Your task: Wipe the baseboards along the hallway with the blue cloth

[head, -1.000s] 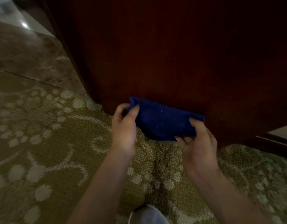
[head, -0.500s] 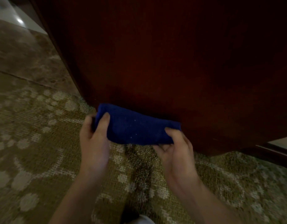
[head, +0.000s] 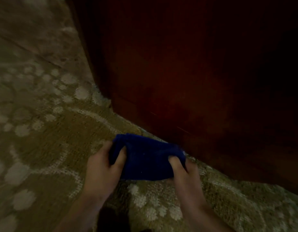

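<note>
The blue cloth [head: 145,158] is folded into a thick pad and held just above the carpet, close to the foot of the dark red wooden panel [head: 186,91]. My left hand [head: 103,169] grips its left end, thumb on top and fingers curled round the edge. My right hand [head: 183,173] pinches its right end, thumb pressed into the fabric. The panel's bottom strip [head: 212,153] meets the carpet right behind the cloth; whether the cloth touches it is unclear.
Olive carpet [head: 49,136] with a pale dotted floral pattern covers the floor. The panel's left corner edge [head: 101,91] runs away to the upper left. A dark shape [head: 111,220] sits between my forearms at the bottom.
The cloth and both hands have come down and away from the panel face toward the carpet. The view has swung, so the panel now fills the upper right.
</note>
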Motion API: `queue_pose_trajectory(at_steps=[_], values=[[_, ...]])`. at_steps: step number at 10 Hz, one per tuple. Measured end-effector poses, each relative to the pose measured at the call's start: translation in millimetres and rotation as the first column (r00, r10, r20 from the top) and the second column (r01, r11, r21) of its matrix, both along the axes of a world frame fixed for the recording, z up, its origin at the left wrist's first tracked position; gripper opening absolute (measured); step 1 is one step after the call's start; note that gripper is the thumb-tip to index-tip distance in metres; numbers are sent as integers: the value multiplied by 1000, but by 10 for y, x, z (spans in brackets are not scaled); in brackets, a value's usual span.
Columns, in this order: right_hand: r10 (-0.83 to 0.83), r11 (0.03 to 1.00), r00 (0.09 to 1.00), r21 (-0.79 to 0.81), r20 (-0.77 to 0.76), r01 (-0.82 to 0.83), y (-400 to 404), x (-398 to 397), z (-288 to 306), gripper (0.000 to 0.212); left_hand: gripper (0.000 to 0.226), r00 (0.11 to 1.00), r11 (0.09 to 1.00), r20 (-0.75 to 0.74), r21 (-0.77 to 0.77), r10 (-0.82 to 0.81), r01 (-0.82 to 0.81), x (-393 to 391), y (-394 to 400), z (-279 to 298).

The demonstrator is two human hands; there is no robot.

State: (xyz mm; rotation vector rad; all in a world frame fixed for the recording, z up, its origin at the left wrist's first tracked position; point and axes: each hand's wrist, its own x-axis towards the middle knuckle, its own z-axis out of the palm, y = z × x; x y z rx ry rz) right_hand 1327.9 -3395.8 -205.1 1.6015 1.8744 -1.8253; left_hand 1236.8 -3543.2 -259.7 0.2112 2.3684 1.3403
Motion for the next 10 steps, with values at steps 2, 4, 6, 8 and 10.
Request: queue_pose_trajectory(at_steps=[2,4,6,8,10], values=[[-41,984,999,173,12,38,-275,-54,-143,16,23,984,998,-166,15,65,-63,-6,-83,-164],[-116,940,980,301,-161,161,-427,-80,-415,22,19,980,995,-171,-20,97,-102,-48,-67,-170],[-114,925,992,358,-58,127,-452,-96,-378,2,32,975,980,116,44,189,-195,4,-52,-114],[60,894,996,441,62,-81,-356,-35,-283,13,22,950,979,253,34,185,-200,-25,-39,35],[167,902,879,290,447,-319,-353,254,251,44,50,982,941,188,-335,19,46,167,-127,813]])
